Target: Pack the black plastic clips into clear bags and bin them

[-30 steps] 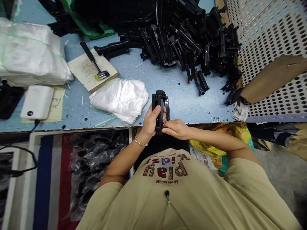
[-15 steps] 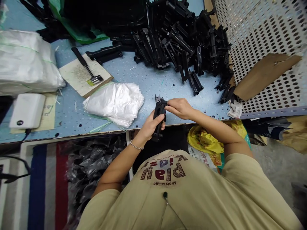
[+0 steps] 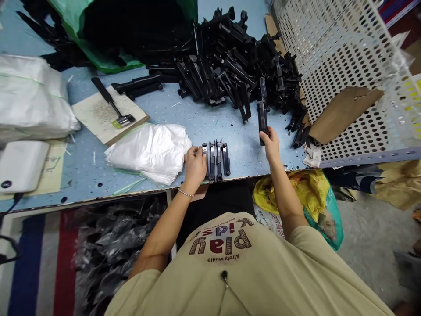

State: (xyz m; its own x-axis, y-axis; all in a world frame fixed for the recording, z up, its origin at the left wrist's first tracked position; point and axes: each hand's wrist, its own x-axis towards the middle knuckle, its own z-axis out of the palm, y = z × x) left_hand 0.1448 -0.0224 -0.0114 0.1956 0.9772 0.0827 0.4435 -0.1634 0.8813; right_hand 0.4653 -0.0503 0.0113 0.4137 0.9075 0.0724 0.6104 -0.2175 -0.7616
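Note:
My right hand is closed around the near end of a long black part, which points away from me just in front of the pile. Near the table's front edge, several slim black parts are side by side. My left hand, fingers curled, is against the leftmost of these; its fingertips are partly hidden. Just left of that hand lies a stack of thin white plastic bags.
A large pile of black parts spreads across the back beside a green bag. A hammer rests on a board. A perforated white panel borders the right. A white power bank sits left.
My hands have moved apart from the single black part they both held. The right now grips a part near the pile; the left is beside black parts at the table edge. The view shifted slightly.

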